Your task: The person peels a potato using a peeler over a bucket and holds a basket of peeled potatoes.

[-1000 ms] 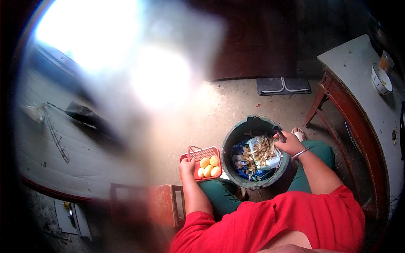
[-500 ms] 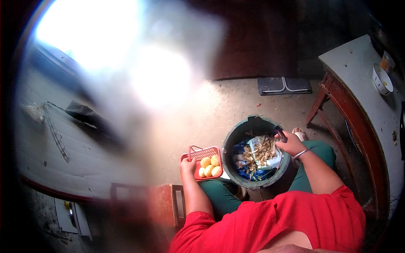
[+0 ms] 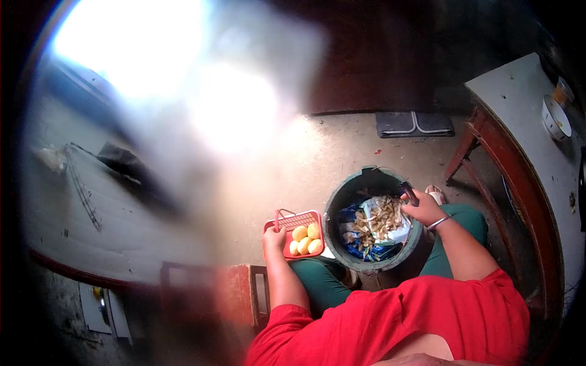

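Observation:
My left hand (image 3: 274, 239) grips the side of a small red basket (image 3: 295, 221), its fingers wrapped round the rim and handle. Several round yellow items (image 3: 306, 238) lie together in the basket. Closed round a dark handled tool (image 3: 409, 194), my right hand (image 3: 425, 208) is over the right rim of a green bucket (image 3: 334, 243); the tool's type is too small to tell. Inside the bucket are brownish peel-like scraps (image 3: 383, 218) on blue and white packaging (image 3: 400, 233).
A red-framed table (image 3: 513, 91) with a white bowl (image 3: 556, 118) stands at right. A folded dark item (image 3: 397, 124) with metal legs lies on the floor ahead. A wooden stool (image 3: 241, 293) is beside my left arm. Glare hides the upper left.
The whole view has shifted slightly, so things sit a little further right. Both hands keep the same holds on the basket and the dark tool.

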The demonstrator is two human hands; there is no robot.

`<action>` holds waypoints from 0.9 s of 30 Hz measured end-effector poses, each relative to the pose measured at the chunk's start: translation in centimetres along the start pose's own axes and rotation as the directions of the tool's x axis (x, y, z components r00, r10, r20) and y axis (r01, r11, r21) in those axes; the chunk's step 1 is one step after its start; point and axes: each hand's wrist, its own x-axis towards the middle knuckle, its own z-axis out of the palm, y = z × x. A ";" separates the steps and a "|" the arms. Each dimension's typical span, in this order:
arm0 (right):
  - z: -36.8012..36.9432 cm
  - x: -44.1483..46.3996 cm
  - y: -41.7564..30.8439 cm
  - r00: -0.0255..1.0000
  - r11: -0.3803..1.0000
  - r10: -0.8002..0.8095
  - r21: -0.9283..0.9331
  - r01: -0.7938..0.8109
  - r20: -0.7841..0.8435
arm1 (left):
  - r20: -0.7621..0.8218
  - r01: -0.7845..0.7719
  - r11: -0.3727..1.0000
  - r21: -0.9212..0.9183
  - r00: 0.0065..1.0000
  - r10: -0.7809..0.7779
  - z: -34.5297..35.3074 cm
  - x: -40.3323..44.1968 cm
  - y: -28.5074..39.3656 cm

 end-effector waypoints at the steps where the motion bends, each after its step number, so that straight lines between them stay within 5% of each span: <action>1: 0.0 0.0 0.0 1.000 1.000 0.008 0.009 -0.008 0.003 | -0.004 -0.016 1.000 -0.014 1.000 0.016 0.1 0.1 -0.1; 11: -0.2 0.0 -0.2 1.000 1.000 -0.009 -0.030 0.010 0.012 | -0.005 0.030 1.000 -0.004 1.000 -0.030 1.6 2.5 -2.8; 14: -0.1 0.0 -0.1 1.000 0.999 -0.007 -0.033 0.008 0.012 | -0.098 -0.094 0.995 -0.032 0.991 0.090 1.8 2.5 -3.0; 16: -0.1 -0.1 -0.2 1.000 1.000 0.011 0.005 -0.011 0.013 | 0.022 0.040 0.999 -0.009 0.999 -0.039 0.5 1.0 -1.0; 27: -0.2 -0.1 -0.3 1.000 0.999 -0.011 -0.052 0.011 0.000 | 0.014 0.026 0.999 0.023 1.000 -0.026 0.1 0.6 -0.5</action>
